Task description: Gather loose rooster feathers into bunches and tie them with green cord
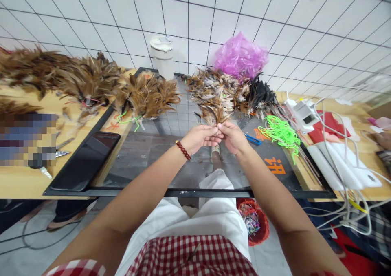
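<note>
My left hand (200, 137) and my right hand (233, 136) meet over the glass table top (171, 162), fingers pinched together on the stems of a small bunch of brown feathers (217, 115). A red bead bracelet is on my left wrist. Behind the bunch lies a loose heap of mottled brown and white feathers (210, 90), with black feathers (262, 94) to its right. Neon green strings (281, 133) and a blue clip (253, 139) lie just right of my right hand.
Tied bundles of brown feathers (146, 96) lie left, more (61, 74) on the wooden bench. A dark phone (87, 160) rests front left. A white cup (163, 56), pink plastic bag (241, 56), white power strip and cables (305, 113), red basket (253, 223) below.
</note>
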{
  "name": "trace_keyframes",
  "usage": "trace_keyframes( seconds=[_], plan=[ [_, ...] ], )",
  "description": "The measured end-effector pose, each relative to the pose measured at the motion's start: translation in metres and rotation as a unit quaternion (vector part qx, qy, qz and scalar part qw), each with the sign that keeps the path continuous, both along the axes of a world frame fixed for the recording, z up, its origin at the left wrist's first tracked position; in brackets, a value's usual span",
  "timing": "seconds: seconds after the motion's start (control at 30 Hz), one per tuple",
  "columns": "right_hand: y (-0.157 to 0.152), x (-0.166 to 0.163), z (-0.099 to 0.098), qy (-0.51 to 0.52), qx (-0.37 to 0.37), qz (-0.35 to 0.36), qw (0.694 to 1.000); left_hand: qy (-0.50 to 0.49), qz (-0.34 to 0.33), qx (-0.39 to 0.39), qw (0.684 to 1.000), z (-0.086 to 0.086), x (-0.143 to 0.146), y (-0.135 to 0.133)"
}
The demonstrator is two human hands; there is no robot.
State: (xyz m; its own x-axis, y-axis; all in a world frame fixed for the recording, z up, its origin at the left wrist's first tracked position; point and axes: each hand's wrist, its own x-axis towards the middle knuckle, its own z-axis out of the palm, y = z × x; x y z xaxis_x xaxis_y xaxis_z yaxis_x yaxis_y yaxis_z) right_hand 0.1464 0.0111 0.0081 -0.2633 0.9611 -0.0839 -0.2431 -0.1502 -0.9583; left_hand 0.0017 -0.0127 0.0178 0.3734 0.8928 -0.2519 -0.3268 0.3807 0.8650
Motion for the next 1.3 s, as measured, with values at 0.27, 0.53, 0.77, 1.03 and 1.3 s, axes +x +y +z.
trace_keyframes(
  seconds=[0.27,0.53,0.77,1.03,1.3],
  plan=[
    [0.001,-0.001,-0.002,-0.014,0.057,0.004,0.998,0.071,0.069,0.036,0.994,0.0,0.006,-0.002],
    [0.016,0.019,0.008,0.025,0.08,-0.131,0.988,0.039,0.095,0.056,0.993,0.004,-0.001,0.001],
    [0.011,0.027,-0.002,-0.38,0.28,-0.083,0.878,-0.099,0.273,0.031,0.956,0.013,-0.016,0.012],
    [-0.005,0.002,0.0,-0.675,0.306,0.022,0.671,-0.098,0.324,-0.001,0.941,0.009,-0.015,0.015],
    [0.002,0.011,-0.004,-0.476,0.243,-0.023,0.845,-0.09,0.341,-0.008,0.936,0.009,-0.014,0.015]
  ],
)
